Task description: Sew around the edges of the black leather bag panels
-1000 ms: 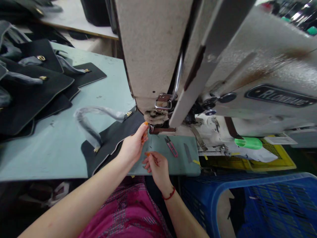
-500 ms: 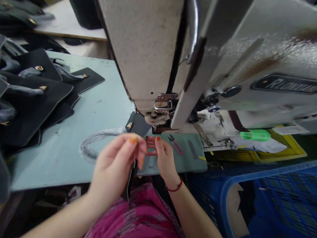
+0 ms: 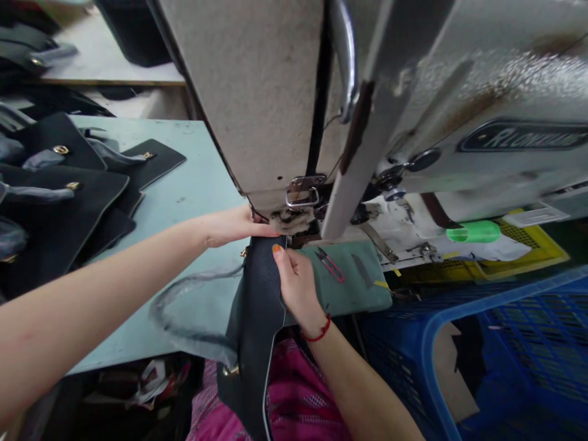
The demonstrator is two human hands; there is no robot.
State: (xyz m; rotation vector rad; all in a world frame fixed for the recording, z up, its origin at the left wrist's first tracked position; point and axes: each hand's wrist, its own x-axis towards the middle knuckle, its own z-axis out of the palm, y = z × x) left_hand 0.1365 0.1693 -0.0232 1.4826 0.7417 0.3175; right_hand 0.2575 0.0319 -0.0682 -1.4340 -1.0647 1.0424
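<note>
A black leather bag panel (image 3: 257, 318) with a grey wrapped handle (image 3: 184, 306) hangs from the sewing machine's foot (image 3: 294, 223) down over the table edge onto my lap. My right hand (image 3: 296, 285) pinches the panel's upper right edge just below the foot. At the panel's top, under the machine head (image 3: 257, 92), lies my left hand (image 3: 232, 225), its fingertips hidden behind the machine. Both hands are closed on the panel.
A stack of black panels (image 3: 59, 202) with gold clasps lies at the left of the pale green table (image 3: 193, 177). Pink thread snips (image 3: 331, 264) rest on the machine bed. A blue plastic crate (image 3: 482, 355) stands at the right, a yellow tray (image 3: 528, 257) behind it.
The panel has been turned and now hangs lengthwise over the table edge. My left hand moved up from in front of me to the machine foot; my right hand took hold of the panel's edge.
</note>
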